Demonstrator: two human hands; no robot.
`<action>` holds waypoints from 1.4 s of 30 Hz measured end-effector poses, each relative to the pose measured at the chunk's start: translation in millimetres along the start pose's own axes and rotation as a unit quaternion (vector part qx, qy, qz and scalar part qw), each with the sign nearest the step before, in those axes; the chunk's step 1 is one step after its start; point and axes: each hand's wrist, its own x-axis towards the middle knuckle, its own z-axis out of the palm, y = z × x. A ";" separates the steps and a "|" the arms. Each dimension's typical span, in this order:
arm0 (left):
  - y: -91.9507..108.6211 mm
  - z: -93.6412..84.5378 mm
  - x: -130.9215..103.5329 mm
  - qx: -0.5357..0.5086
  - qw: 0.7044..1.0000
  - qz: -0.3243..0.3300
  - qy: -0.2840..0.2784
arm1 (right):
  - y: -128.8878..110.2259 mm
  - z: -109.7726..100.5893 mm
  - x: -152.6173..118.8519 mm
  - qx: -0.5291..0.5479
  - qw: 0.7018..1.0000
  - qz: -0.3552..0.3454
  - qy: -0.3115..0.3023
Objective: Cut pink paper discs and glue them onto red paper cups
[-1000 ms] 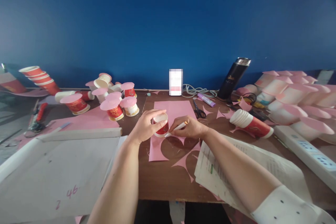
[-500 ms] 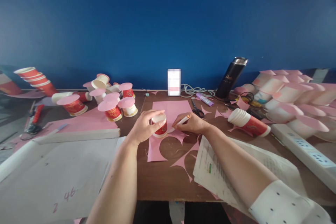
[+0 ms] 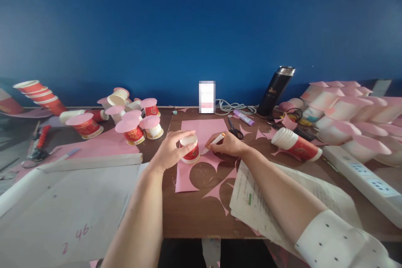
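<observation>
My left hand (image 3: 172,149) is closed around an upright red paper cup (image 3: 192,155), its fingers and thumb at the cup's white rim. The cup stands on a sheet of pink paper (image 3: 204,126) that has a large round cutout near its front. To the right of the cup, my right hand (image 3: 226,145) pinches a white pen (image 3: 217,139) with an orange end. The pen points down and left towards the paper beside the cup; its tip is too small to make out. Black-handled scissors (image 3: 236,130) lie just beyond my right hand.
Cups with pink paper discs (image 3: 129,122) stand on the left, behind a white box (image 3: 78,201). On the right are stacked cups (image 3: 298,144), a power strip (image 3: 361,178) and many pink-topped cups (image 3: 348,113). A black flask (image 3: 274,92) and a purple glue stick (image 3: 244,117) sit at the back.
The whole view has shifted slightly. Both hands keep nearly the same places, the left on the cup and the right on the pen.
</observation>
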 end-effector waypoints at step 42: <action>-3.5 0.9 0.0 -0.005 1.000 0.008 0.004 | -3.3 10.7 42.1 -0.125 0.987 0.051 0.086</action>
